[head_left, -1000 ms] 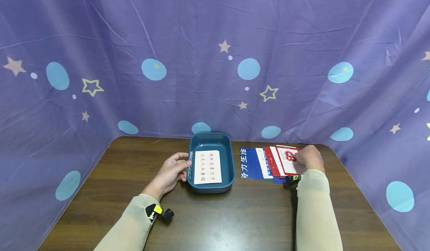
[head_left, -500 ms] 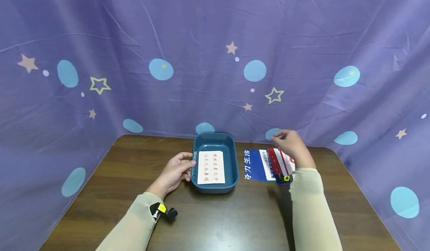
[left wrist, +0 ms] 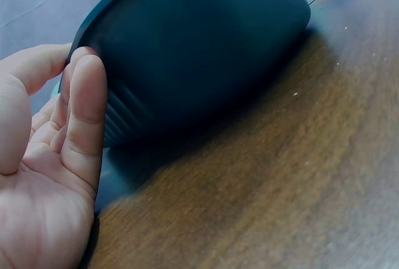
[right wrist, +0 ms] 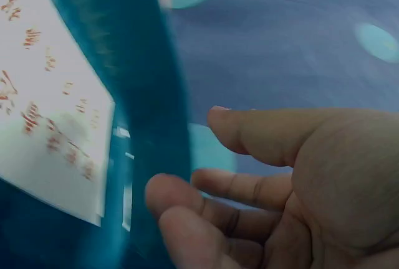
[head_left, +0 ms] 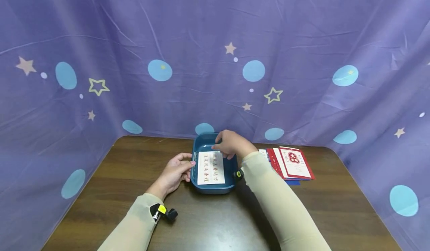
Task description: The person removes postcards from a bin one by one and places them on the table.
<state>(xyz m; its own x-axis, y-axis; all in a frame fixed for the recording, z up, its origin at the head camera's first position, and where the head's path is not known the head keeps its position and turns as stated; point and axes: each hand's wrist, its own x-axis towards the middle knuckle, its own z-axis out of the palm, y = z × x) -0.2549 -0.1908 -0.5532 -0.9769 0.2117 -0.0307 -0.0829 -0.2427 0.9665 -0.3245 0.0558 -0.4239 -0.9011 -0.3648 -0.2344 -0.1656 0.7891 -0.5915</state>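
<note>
A teal plastic tray stands on the table, holding a white card with gold-red Chinese characters. My left hand grips the tray's left rim; in the left wrist view the thumb is over the edge and the fingers lie along the ribbed outer wall. Over the tray's right side hangs my right hand, its fingertips close to the card's upper right corner. Seen from the right wrist, its fingers are loosely bent with nothing between them and the thumb.
Right of the tray lies a fanned row of cards, with a red-bordered white card on top at its right end. The right sleeve covers the row's left part. A purple patterned curtain rises behind the wooden table.
My right hand has lifted off the fanned cards and swung left to the tray, uncovering the red-bordered card. The left hand keeps its grip on the rim.
</note>
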